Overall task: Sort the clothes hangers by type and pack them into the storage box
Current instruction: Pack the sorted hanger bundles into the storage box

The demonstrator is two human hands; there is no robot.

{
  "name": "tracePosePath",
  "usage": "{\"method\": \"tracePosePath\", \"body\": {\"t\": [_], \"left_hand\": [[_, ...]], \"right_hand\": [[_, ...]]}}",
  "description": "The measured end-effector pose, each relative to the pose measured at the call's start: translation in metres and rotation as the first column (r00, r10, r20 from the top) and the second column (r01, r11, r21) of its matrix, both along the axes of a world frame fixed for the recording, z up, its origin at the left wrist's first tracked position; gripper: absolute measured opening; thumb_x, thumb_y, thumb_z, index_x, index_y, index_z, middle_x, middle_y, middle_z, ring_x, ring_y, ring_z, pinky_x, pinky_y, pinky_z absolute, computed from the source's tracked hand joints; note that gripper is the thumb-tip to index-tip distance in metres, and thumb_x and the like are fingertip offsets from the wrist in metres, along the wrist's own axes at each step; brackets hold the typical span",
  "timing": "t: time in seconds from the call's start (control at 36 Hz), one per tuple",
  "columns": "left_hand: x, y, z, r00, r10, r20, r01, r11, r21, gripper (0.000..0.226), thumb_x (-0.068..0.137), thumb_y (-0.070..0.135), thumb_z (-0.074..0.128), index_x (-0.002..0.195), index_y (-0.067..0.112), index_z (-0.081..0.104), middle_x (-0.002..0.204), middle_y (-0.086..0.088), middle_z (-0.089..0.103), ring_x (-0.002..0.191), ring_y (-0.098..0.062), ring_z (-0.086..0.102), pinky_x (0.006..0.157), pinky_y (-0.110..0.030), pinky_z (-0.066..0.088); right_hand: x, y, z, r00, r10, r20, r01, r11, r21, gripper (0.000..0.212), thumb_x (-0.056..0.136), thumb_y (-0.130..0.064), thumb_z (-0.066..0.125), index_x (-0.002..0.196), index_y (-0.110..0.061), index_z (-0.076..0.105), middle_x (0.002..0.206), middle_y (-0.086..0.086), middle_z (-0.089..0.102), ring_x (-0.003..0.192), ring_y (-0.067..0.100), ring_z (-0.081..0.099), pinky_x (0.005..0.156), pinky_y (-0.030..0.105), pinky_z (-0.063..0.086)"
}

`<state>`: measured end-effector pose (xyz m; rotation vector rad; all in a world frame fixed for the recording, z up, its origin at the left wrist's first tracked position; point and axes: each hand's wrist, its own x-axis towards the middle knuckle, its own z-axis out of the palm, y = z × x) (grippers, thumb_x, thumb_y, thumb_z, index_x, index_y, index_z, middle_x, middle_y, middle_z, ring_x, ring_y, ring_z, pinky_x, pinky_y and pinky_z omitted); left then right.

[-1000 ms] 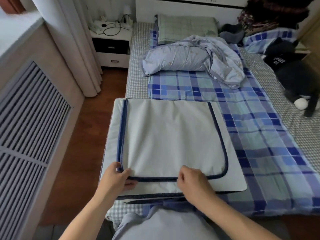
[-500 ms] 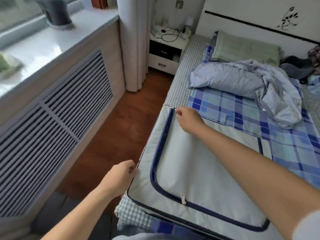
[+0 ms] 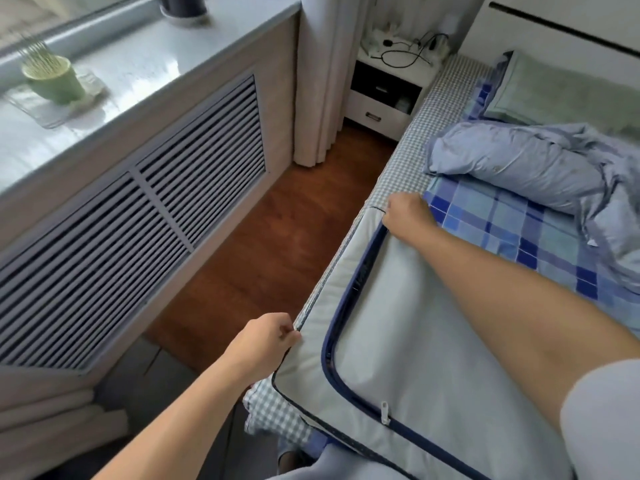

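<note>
A grey fabric storage box with a navy zip border lies on the bed, its lid flat on top. My left hand pinches the box's near left edge. My right hand reaches across to the far left corner, fingers curled on the zip track there. Whether it holds a zip pull is hidden under the fingers. A white zip pull lies on the near side of the lid. No hangers are in view.
The bed carries a blue plaid sheet, a crumpled pale blue duvet and a green pillow. Wooden floor runs between the bed and a slatted radiator cover. A white nightstand and curtain stand behind.
My right hand has gone from the near front edge to the far left corner of the lid. My left hand has shifted to the box's left edge. The view has swung left.
</note>
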<state>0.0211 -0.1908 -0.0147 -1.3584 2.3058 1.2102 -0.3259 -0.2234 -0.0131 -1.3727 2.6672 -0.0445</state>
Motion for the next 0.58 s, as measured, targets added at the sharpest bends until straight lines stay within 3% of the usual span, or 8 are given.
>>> {"method": "tracePosePath", "body": {"t": [0.08, 0.17, 0.28, 0.36, 0.47, 0.58], "left_hand": [[0.001, 0.001, -0.001, 1.0, 0.006, 0.006, -0.006, 1.0, -0.009, 0.023, 0.102, 0.035, 0.057, 0.082, 0.023, 0.058, 0.079, 0.002, 0.066, 0.062, -0.017, 0.062, 0.055, -0.03, 0.048], [0.001, 0.001, -0.002, 1.0, 0.026, -0.016, -0.026, 1.0, 0.001, 0.023, 0.101, 0.036, 0.058, 0.081, 0.024, 0.059, 0.078, 0.003, 0.065, 0.061, -0.017, 0.063, 0.055, -0.033, 0.052], [0.0, 0.002, -0.003, 0.999, 0.031, -0.03, -0.031, 1.0, -0.004, 0.021, 0.1, 0.036, 0.059, 0.082, 0.025, 0.06, 0.079, 0.005, 0.065, 0.067, -0.016, 0.064, 0.062, -0.035, 0.055], [-0.001, 0.005, -0.002, 1.0, 0.004, -0.013, -0.005, 0.999, -0.049, 0.017, 0.098, 0.034, 0.06, 0.084, 0.024, 0.06, 0.079, 0.005, 0.064, 0.072, -0.014, 0.061, 0.067, -0.035, 0.053], [-0.008, 0.015, 0.0, 1.0, -0.01, 0.029, 0.013, 0.993, -0.114, 0.01, 0.098, 0.027, 0.052, 0.089, 0.024, 0.057, 0.08, 0.005, 0.062, 0.071, -0.016, 0.059, 0.061, -0.032, 0.046], [-0.009, 0.022, -0.002, 0.997, -0.03, 0.064, 0.045, 0.972, -0.232, 0.009, 0.098, 0.024, 0.045, 0.091, 0.021, 0.05, 0.077, 0.005, 0.057, 0.066, -0.019, 0.054, 0.063, -0.037, 0.047]], "right_hand": [[0.021, 0.018, 0.006, 0.993, 0.104, 0.053, -0.104, 0.995, -0.002, 0.018, 0.091, -0.016, 0.049, 0.095, -0.008, 0.065, 0.098, 0.02, 0.066, 0.091, 0.039, 0.063, 0.073, 0.038, 0.047], [0.052, 0.053, 0.004, 0.964, 0.17, 0.205, -0.17, 0.985, -0.017, 0.015, 0.091, -0.023, 0.053, 0.09, -0.014, 0.065, 0.091, 0.015, 0.068, 0.087, 0.035, 0.062, 0.07, 0.033, 0.043], [0.117, 0.108, 0.0, 0.817, 0.351, 0.457, -0.376, 0.926, -0.04, 0.014, 0.09, -0.027, 0.057, 0.087, -0.02, 0.068, 0.087, 0.001, 0.071, 0.084, 0.022, 0.063, 0.074, 0.032, 0.049], [0.152, 0.141, -0.002, 0.717, 0.441, 0.54, -0.492, 0.869, -0.057, 0.007, 0.089, -0.018, 0.052, 0.083, -0.019, 0.055, 0.079, 0.0, 0.062, 0.075, 0.022, 0.056, 0.07, 0.036, 0.047], [0.151, 0.158, -0.002, 0.717, 0.423, 0.554, -0.456, 0.886, -0.088, 0.014, 0.086, -0.008, 0.053, 0.081, -0.019, 0.046, 0.078, -0.001, 0.058, 0.074, 0.022, 0.052, 0.069, 0.037, 0.046], [0.161, 0.144, -0.001, 0.76, 0.335, 0.557, -0.351, 0.933, -0.081, 0.01, 0.094, -0.02, 0.053, 0.084, -0.023, 0.053, 0.078, -0.006, 0.06, 0.077, 0.018, 0.056, 0.073, 0.033, 0.046]]}}
